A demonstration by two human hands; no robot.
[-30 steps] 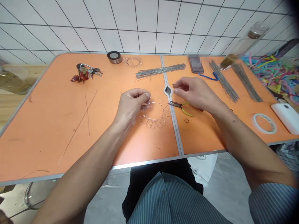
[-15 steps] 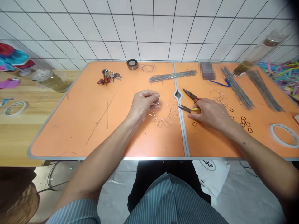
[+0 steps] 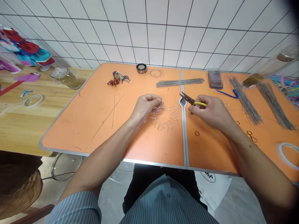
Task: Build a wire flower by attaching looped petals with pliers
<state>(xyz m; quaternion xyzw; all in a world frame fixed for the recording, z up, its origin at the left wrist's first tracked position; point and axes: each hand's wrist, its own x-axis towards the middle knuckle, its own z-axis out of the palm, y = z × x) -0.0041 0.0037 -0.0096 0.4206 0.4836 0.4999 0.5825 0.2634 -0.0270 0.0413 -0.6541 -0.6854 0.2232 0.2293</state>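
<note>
My left hand is closed in a pinch on the upper left edge of a flower-shaped wire ring. Thin wire loops fan out around the ring, and my fingertips partly hide its left side. To the right, my right hand grips pliers with a yellow handle. Their dark jaws point up and left over the table's centre seam, apart from the wire ring. Most of the handles are hidden in my palm. A small dark ring lies below this hand.
Bundles of straight wire lie at the back and right. Keys, a roll of black tape, another wire ring and a blurred-out object are along the back. Right of them, a glass bottle appears tilted.
My right hand has lifted the pliers, and their jaws have come closer together and turned up and left. My left hand keeps its pinch on the wire ring. The camera view has shifted.
</note>
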